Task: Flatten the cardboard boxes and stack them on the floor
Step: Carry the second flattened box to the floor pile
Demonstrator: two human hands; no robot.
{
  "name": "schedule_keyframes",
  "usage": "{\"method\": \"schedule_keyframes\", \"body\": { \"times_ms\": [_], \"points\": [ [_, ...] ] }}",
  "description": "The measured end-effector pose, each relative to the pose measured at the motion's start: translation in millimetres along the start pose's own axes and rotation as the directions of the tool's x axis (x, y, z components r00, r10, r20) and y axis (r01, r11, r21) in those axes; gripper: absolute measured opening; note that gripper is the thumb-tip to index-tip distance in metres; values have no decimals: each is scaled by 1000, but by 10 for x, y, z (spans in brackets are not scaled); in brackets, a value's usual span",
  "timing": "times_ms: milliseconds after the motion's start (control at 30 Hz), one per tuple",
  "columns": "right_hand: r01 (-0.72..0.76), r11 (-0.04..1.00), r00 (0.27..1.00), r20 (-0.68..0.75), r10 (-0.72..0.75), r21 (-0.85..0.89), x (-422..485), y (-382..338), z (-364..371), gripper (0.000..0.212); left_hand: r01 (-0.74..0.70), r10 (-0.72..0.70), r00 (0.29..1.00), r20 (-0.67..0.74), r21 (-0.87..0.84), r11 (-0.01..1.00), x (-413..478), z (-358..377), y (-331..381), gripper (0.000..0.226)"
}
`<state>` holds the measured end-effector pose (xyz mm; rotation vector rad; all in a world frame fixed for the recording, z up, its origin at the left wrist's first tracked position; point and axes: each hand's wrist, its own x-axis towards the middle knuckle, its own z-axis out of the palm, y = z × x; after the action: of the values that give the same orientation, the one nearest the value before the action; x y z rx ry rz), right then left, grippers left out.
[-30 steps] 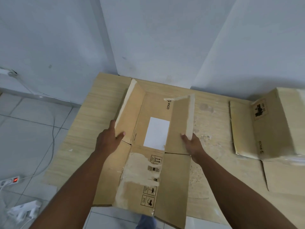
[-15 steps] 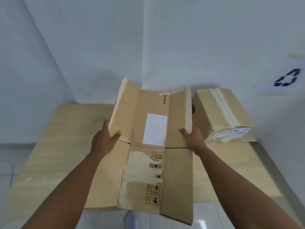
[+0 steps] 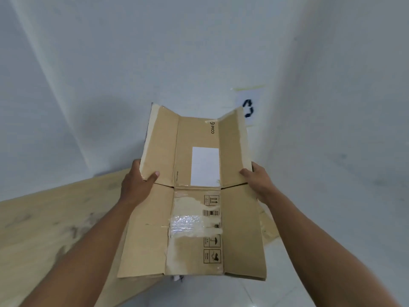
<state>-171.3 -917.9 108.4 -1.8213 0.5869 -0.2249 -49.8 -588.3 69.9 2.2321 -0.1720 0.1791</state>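
Observation:
A flattened brown cardboard box point(image 3: 194, 196) with a white label, printed handling symbols and torn tape hangs in the air in front of me. Its far side flaps angle upward. My left hand point(image 3: 137, 185) grips its left edge at the fold line, thumb on top. My right hand point(image 3: 257, 180) grips the right edge at the same height. The box hides whatever lies directly behind and below it.
A light wooden table point(image 3: 55, 229) lies at the lower left. White walls fill the background, with a paper sign bearing a dark recycling mark point(image 3: 249, 109) just past the box's far right corner. Pale tiled floor point(image 3: 254, 291) shows below the box.
I have turned right with the box lifted off the table. The taped closed box on the table has left the view, and the recycling sign now sits right behind the box.

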Motion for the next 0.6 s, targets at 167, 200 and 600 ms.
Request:
{"method": "schedule_keyframes", "body": {
  "times_ms": [167, 200, 600],
  "points": [
    [-17, 1000, 990, -141, 19, 19, 269, 249, -831, 32, -101, 101, 990, 96, -2, 995, 286, 919, 754, 53],
    [-29, 999, 986, -162, 32, 22, 352, 310, -957, 32, -114, 112, 987, 113, 11, 993, 339, 1122, 872, 54],
    [-161, 985, 954, -267, 138, -67, 1854, 964, -2602, 32, -69, 73, 953, 295, -24, 997, 909, 3503, 1841, 55]
  ]
}}
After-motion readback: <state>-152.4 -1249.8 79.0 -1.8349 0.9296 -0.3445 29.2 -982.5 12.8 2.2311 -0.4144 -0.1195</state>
